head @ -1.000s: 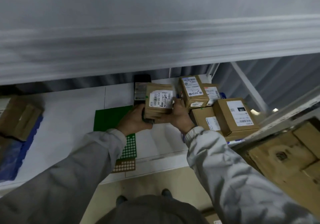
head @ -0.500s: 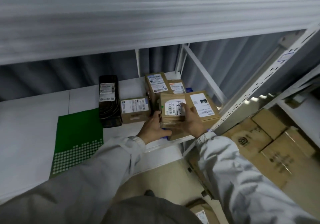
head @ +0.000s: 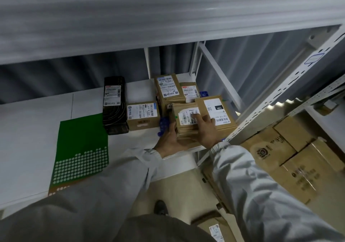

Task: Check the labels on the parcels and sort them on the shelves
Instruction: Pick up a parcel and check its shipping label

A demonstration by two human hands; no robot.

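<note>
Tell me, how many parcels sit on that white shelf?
6: a black one leftmost, a small box beside it, two at the back, a big one rightmost, one held. Others may hide behind.

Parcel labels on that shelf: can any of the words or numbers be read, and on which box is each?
"1SH", upside down in a black block: label of the large brown box at the shelf's right end.
"1SH-159-A03-...", also upside down, partly covered by the right hand: same label.
"802-002-12-81", roughly: label of the held parcel, gripped by the left hand.
All other labels: too small or blurred.
</note>
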